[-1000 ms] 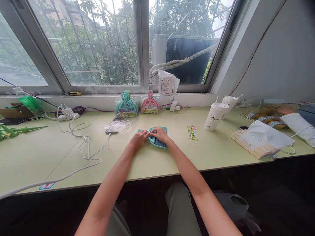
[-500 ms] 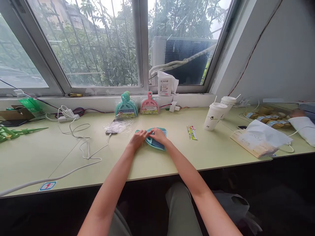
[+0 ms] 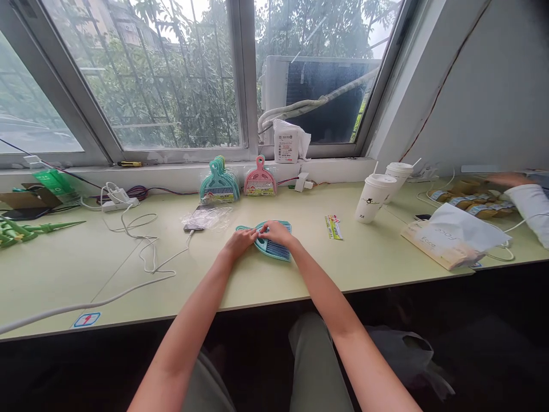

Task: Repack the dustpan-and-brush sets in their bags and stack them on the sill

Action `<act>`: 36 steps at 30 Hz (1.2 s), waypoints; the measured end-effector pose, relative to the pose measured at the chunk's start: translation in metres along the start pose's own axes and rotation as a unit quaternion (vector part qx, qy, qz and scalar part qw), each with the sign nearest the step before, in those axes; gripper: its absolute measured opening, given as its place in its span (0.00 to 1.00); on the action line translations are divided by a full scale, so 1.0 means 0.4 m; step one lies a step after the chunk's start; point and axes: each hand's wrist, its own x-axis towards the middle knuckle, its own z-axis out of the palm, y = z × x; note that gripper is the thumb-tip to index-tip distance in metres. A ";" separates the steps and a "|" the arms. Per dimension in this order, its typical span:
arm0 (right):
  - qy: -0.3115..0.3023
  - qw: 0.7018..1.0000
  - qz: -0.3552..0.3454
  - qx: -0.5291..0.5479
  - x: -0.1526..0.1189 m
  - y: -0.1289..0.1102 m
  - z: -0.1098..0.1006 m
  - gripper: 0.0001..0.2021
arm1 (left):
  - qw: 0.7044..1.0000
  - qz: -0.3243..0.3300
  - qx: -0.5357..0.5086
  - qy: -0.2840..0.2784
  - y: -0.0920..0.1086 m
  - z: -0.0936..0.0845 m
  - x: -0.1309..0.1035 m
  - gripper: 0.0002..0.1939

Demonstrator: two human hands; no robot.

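A teal dustpan-and-brush set [image 3: 278, 249] lies on the table in front of me, its handle to the left. My left hand [image 3: 241, 240] is closed around the handle area. Just to its right, my right hand [image 3: 274, 231] has its fingers pinched together over the base of the handle, touching the set; anything small between those fingertips is too small to make out. Beyond the hands stand several wrapped teal sets [image 3: 218, 184] and a wrapped pink set [image 3: 260, 178]. A printed yellow-green label [image 3: 333, 227] lies to the right.
A phone under clear plastic film [image 3: 206, 220] lies left of my hands, with white cables [image 3: 150, 252] further left. Two white cups [image 3: 372, 200] and a paper bag [image 3: 450, 240] are right. Another person's sleeve [image 3: 529, 209] shows at the far right.
The other person's hand at the far right has moved over the brown packages. The view has shifted slightly; my hands stay in nearly the same place on the teal set.
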 end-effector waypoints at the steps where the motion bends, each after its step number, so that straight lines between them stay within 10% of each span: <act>1: -0.001 1.000 0.000 0.004 -0.001 0.000 0.000 0.07 | 1.000 -0.001 0.000 0.001 0.000 0.000 0.000 0.15; 18: 0.006 1.000 0.000 0.024 0.001 -0.004 0.003 0.07 | 1.000 -0.008 0.013 0.007 -0.002 0.012 0.003 0.14; 24: 0.032 0.999 0.009 0.010 0.003 -0.002 -0.017 0.08 | 0.988 -0.082 -0.056 0.116 0.004 -0.003 -0.005 0.16; 29: 0.162 0.983 0.053 0.062 0.004 -0.014 -0.018 0.11 | 0.855 -0.289 -0.291 0.318 0.016 -0.041 0.008 0.30; 33: 0.241 0.964 0.083 0.080 0.005 -0.034 0.004 0.09 | 0.677 -0.247 -0.688 0.089 0.031 -0.055 0.024 0.29; 36: 0.216 0.969 0.060 0.105 0.009 -0.029 0.001 0.08 | 0.613 -0.202 -0.763 -0.014 0.038 -0.042 0.027 0.27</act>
